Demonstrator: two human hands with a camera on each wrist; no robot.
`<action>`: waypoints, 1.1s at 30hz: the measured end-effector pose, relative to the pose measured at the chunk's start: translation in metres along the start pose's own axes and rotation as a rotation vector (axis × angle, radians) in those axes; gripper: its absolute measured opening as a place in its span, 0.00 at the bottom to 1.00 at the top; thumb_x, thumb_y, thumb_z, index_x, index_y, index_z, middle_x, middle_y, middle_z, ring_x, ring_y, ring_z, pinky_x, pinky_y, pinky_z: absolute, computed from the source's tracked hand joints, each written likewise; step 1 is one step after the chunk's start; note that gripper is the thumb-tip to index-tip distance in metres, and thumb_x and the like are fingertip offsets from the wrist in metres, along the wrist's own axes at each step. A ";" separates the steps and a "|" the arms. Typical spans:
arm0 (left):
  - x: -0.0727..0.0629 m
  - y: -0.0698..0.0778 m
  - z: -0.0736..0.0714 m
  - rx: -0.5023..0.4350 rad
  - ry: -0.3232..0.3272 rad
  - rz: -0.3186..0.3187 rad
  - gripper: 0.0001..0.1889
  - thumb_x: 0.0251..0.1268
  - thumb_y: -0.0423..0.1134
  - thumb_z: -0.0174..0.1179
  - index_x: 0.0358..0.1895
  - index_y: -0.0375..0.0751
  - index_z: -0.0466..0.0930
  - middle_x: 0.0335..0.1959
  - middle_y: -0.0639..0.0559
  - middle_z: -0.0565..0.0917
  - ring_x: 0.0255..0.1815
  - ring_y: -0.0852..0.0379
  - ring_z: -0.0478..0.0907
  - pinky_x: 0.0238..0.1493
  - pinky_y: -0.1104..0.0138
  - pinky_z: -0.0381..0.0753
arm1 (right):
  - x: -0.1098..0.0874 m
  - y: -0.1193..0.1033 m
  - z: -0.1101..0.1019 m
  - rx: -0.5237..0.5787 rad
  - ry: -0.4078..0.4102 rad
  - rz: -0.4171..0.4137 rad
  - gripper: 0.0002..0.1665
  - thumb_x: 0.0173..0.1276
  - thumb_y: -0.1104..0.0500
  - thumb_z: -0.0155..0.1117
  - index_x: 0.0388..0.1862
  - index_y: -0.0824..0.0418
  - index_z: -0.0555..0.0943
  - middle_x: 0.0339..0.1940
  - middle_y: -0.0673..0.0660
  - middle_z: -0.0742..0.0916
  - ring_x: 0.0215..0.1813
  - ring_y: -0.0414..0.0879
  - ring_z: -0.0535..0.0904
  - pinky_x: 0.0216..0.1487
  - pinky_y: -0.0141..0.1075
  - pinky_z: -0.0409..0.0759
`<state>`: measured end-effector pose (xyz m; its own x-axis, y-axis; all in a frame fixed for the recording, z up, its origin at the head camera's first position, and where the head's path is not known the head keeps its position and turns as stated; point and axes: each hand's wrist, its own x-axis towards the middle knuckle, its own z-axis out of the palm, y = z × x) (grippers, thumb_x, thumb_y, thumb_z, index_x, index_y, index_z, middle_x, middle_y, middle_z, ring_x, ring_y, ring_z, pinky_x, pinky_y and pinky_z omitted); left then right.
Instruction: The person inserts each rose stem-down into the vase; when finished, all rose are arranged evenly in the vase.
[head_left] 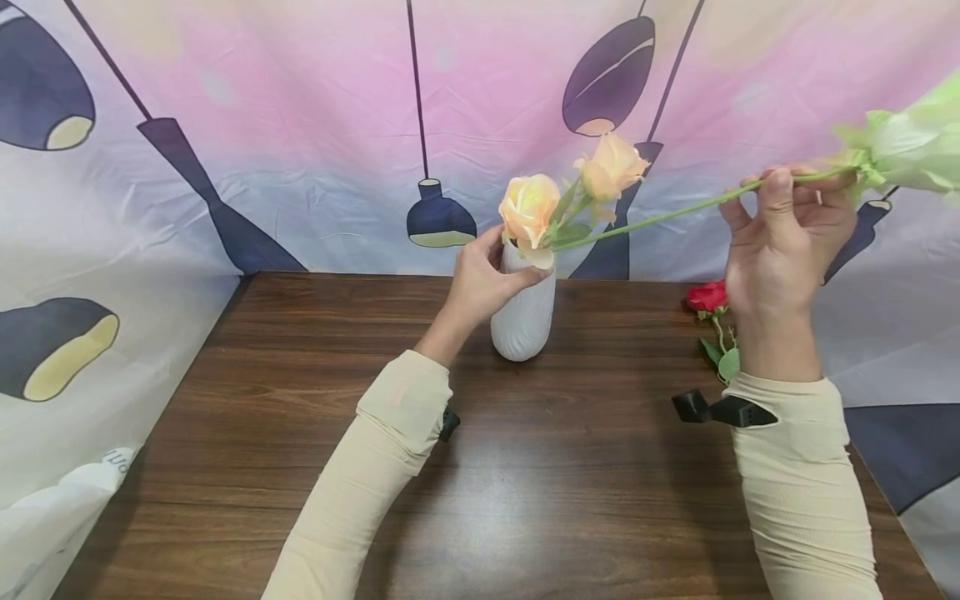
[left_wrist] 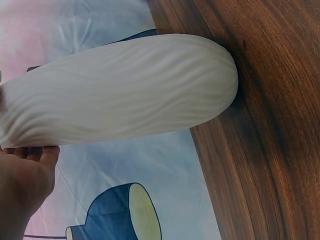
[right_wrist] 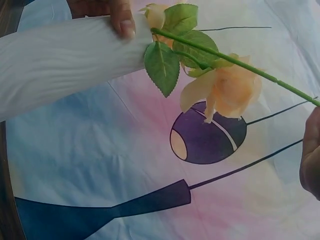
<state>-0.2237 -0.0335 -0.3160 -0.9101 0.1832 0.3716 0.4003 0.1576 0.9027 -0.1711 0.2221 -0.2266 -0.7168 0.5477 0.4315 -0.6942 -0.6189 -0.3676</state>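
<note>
A white vase point(head_left: 522, 321) with wavy ridges stands upright on the table, and my left hand point(head_left: 483, 271) grips it near its mouth. Two peach roses, a nearer rose point(head_left: 529, 208) and a farther rose point(head_left: 611, 167), rise from the vase. On the right, my right hand point(head_left: 787, 221) pinches the green stem of a pale green-white flower point(head_left: 911, 146), whose head is cut off by the view's edge. The stem point(right_wrist: 240, 64) slants down leftward, its lower end at the vase's mouth beside green leaves point(right_wrist: 163, 69). Whether that end is inside cannot be told.
A red rose point(head_left: 707, 296) lies on the brown wooden table point(head_left: 495, 500), partly behind my right wrist. Patterned cloth point(head_left: 315, 108) hangs behind the table and along its sides. White plastic point(head_left: 71, 508) is at the left edge.
</note>
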 end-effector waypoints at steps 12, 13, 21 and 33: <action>0.001 0.000 0.001 0.015 0.003 -0.005 0.34 0.51 0.34 0.77 0.64 0.36 0.77 0.54 0.39 0.87 0.52 0.48 0.87 0.55 0.58 0.87 | -0.005 0.005 0.000 -0.033 -0.152 -0.013 0.09 0.58 0.83 0.65 0.32 0.78 0.76 0.24 0.66 0.84 0.27 0.55 0.84 0.27 0.43 0.88; 0.001 0.001 0.001 0.014 0.002 -0.006 0.34 0.51 0.34 0.77 0.65 0.36 0.77 0.55 0.39 0.87 0.52 0.48 0.87 0.56 0.58 0.87 | -0.005 0.005 0.000 -0.045 -0.170 -0.011 0.09 0.57 0.83 0.66 0.32 0.79 0.76 0.24 0.67 0.85 0.28 0.55 0.85 0.28 0.43 0.89; 0.001 0.000 0.001 0.003 0.001 -0.012 0.34 0.51 0.34 0.77 0.65 0.36 0.77 0.55 0.39 0.86 0.53 0.48 0.87 0.57 0.58 0.87 | -0.011 0.015 0.001 -0.165 -0.338 0.010 0.08 0.56 0.80 0.71 0.33 0.81 0.79 0.27 0.65 0.88 0.31 0.52 0.87 0.36 0.41 0.90; 0.001 0.001 0.001 0.019 0.000 -0.015 0.35 0.51 0.35 0.77 0.66 0.37 0.76 0.55 0.39 0.86 0.53 0.48 0.87 0.57 0.58 0.87 | -0.012 0.026 0.001 -0.201 -0.421 0.057 0.08 0.58 0.76 0.72 0.34 0.80 0.82 0.30 0.64 0.90 0.33 0.51 0.89 0.40 0.41 0.91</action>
<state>-0.2240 -0.0322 -0.3155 -0.9161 0.1809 0.3579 0.3885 0.1791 0.9039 -0.1801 0.1988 -0.2408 -0.6938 0.2143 0.6875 -0.6833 -0.4973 -0.5346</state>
